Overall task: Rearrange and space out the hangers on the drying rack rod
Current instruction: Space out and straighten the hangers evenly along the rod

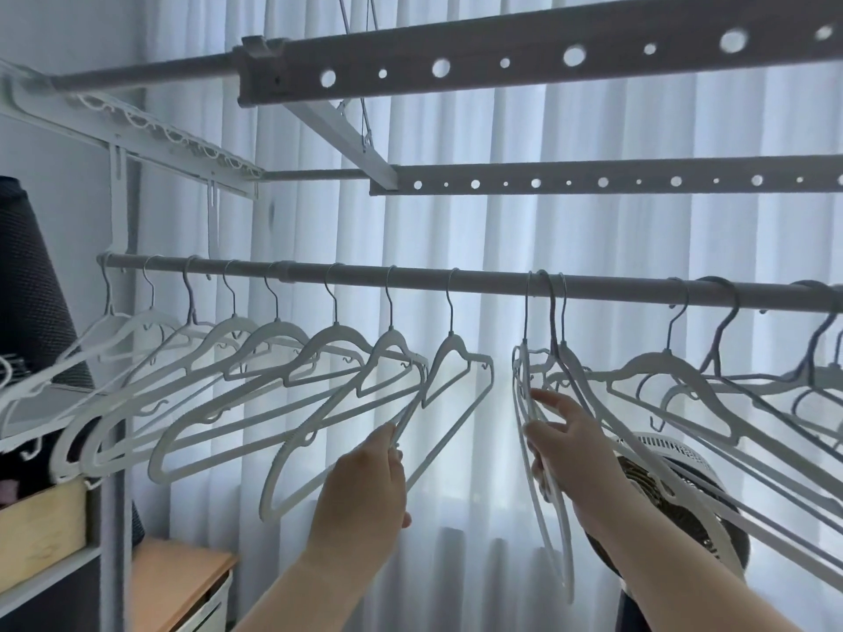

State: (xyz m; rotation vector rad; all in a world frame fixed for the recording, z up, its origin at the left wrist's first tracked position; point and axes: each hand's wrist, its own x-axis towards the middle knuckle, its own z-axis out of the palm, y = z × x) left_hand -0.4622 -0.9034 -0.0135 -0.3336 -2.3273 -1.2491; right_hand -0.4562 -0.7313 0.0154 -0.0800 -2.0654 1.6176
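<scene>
Hangers (340,333) hang evenly spaced along the left of the rod (479,285). The left hand (365,476) pinches one's lower edge. An open gap follows. The right hand (565,444), fingers spread, touches three bunched hangers (568,355); I cannot tell if it grips them.
</scene>
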